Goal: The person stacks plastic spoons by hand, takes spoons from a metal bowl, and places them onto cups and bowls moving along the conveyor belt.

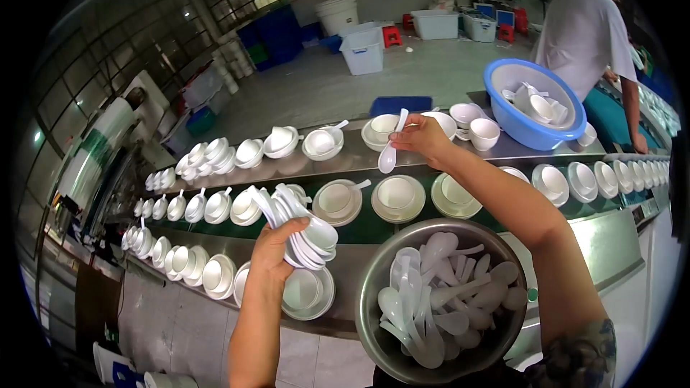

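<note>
My left hand [277, 248] is closed around a stack of white soup spoons [309, 233], held over the near row of dishes. In my right hand [424, 138] a single white soup spoon [387, 158] is pinched by its handle, bowl end down. It hangs above the far row, in front of a white bowl [384, 125] on a plate. Below my arms stands a steel basin [368, 309] heaped with loose white spoons [445, 294]. A bowl on a plate [396, 195] sits on the green belt between my hands, with no spoon visible in it.
Rows of bowls on plates [334, 198], some with spoons, line the green conveyor belt [363, 233] and both steel ledges. A blue tub [503, 111] of dishes stands at the far right, beside a person in a white shirt [582, 29]. White bins [363, 54] and red stools [392, 36] are behind.
</note>
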Action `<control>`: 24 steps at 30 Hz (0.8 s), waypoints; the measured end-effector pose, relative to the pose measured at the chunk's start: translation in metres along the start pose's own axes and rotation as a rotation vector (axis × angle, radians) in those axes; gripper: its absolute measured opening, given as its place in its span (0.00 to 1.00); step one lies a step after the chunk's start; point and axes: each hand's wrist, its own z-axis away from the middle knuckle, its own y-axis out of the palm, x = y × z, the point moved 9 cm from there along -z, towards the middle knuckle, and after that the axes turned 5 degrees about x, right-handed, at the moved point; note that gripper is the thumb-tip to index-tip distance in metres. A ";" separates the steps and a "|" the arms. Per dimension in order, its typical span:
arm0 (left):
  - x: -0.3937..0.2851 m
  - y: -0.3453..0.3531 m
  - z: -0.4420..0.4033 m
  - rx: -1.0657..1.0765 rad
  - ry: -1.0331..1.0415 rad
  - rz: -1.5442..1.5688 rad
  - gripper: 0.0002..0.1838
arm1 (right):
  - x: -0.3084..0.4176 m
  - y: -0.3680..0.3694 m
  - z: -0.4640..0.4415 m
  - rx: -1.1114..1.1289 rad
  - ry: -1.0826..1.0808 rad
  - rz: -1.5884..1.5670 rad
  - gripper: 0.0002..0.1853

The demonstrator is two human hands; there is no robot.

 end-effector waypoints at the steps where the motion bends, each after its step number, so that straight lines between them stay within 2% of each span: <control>1: -0.001 -0.003 -0.009 0.020 0.000 0.012 0.22 | -0.010 -0.018 -0.001 -0.067 -0.007 -0.036 0.08; 4: -0.001 -0.004 -0.022 0.065 0.022 0.024 0.20 | -0.047 -0.046 -0.003 -0.227 0.020 -0.150 0.07; 8: 0.011 0.003 -0.030 0.128 -0.063 0.003 0.19 | -0.069 -0.039 -0.001 -0.214 0.120 -0.083 0.07; 11: 0.021 0.006 -0.033 0.170 -0.110 -0.014 0.20 | -0.087 -0.026 0.007 -0.021 0.312 0.012 0.08; 15: 0.025 0.016 -0.031 0.220 -0.134 -0.075 0.21 | -0.072 -0.037 0.015 -0.043 0.341 0.123 0.10; 16: 0.024 0.021 -0.032 0.229 -0.133 -0.075 0.21 | -0.024 -0.042 0.012 -0.128 0.000 0.656 0.11; 18: 0.032 0.027 -0.034 0.236 -0.227 -0.106 0.21 | 0.043 0.002 0.042 -0.287 -0.730 1.684 0.16; 19: 0.033 0.034 -0.036 0.243 -0.228 -0.110 0.21 | 0.057 0.006 0.046 -0.268 -0.698 1.582 0.20; 21: 0.033 0.059 -0.040 0.323 -0.186 -0.087 0.21 | 0.050 0.029 0.052 0.139 -0.152 0.880 0.23; 22: 0.035 0.072 -0.043 0.367 -0.193 -0.082 0.22 | 0.051 0.053 0.072 0.268 0.018 0.578 0.23; 24: 0.031 0.105 -0.047 0.442 -0.129 -0.110 0.21 | 0.055 0.076 0.097 0.447 0.075 0.781 0.20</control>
